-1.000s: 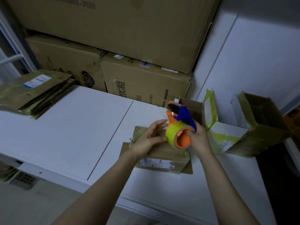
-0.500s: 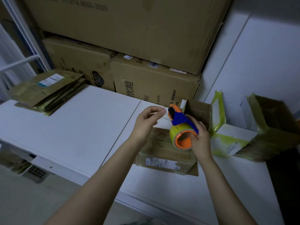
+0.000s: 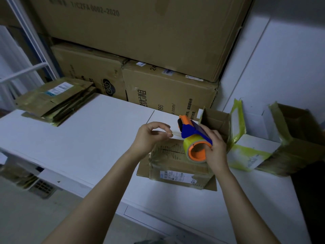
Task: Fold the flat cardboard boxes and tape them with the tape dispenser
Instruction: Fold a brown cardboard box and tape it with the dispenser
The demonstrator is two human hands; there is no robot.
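Fingers of left hand (image 3: 149, 138) pinch tape end (image 3: 175, 135); right hand (image 3: 215, 147) grips tape dispenser (image 3: 191, 131) over box (image 3: 175, 166) near table (image 3: 88, 138) edge.

White counter (image 3: 84, 138) in front of me. Behind it, one huge brown carton (image 3: 140, 36) sits on two smaller cartons, left (image 3: 88, 71) and right (image 3: 168, 92), both printed. White wall (image 3: 290, 59) to my right. White metal rack frame (image 3: 29, 50) far left. Vent grate (image 3: 43, 187) low on my left, grey floor (image 3: 52, 219) beside it.
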